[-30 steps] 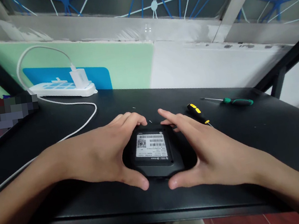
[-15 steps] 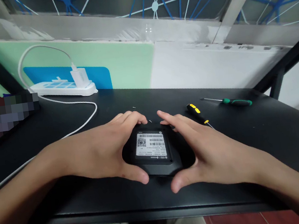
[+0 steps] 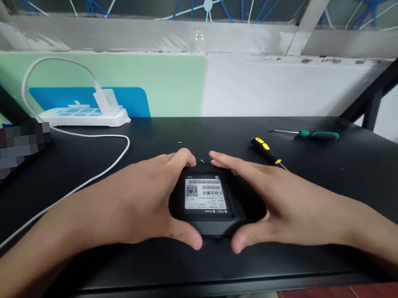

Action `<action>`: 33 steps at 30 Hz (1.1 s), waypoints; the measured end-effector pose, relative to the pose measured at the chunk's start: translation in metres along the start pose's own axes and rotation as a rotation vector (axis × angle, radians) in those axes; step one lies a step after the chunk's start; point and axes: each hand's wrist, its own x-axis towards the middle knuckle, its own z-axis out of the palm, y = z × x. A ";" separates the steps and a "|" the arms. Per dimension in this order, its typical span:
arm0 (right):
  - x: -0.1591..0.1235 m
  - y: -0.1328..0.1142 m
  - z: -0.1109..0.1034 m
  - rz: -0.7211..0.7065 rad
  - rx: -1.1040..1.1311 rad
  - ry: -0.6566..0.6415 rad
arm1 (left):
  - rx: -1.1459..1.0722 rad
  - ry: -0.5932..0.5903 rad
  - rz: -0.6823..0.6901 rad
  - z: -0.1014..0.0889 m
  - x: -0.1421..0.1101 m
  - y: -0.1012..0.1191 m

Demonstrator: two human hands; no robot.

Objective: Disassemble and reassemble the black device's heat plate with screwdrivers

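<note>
A black plastic device with a white label lies on the dark table between my hands. The label carries a QR code and barcodes; what kind of device it is I cannot tell. My left hand curves around its left side, thumb near the front edge and fingers by the far left corner. On the right, my right hand arches with thumb and fingers spread, a dark gap showing between palm and device. Whether the fingertips touch it is unclear. Just beyond the device lies a tiny screw.
A second small screw lies farther back. At right are a yellow-black screwdriver and a green-black screwdriver. A white power strip with a charger stands at the wall, its white cable running across the table's left side.
The view has shifted slightly. Both hands keep the same cupped pose around the device, their thumbs a little lower in the picture.
</note>
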 end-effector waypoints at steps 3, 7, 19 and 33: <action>0.002 -0.001 -0.001 -0.001 0.010 0.009 | 0.061 0.014 0.000 0.003 -0.001 -0.005; 0.002 0.000 -0.001 0.008 0.001 0.004 | 0.143 0.010 0.020 0.005 0.000 -0.008; 0.003 -0.004 0.000 0.062 0.021 -0.024 | 0.160 0.021 0.034 0.009 0.003 -0.013; 0.011 0.033 -0.009 0.116 -0.056 0.339 | 0.247 0.028 0.102 0.006 0.008 -0.002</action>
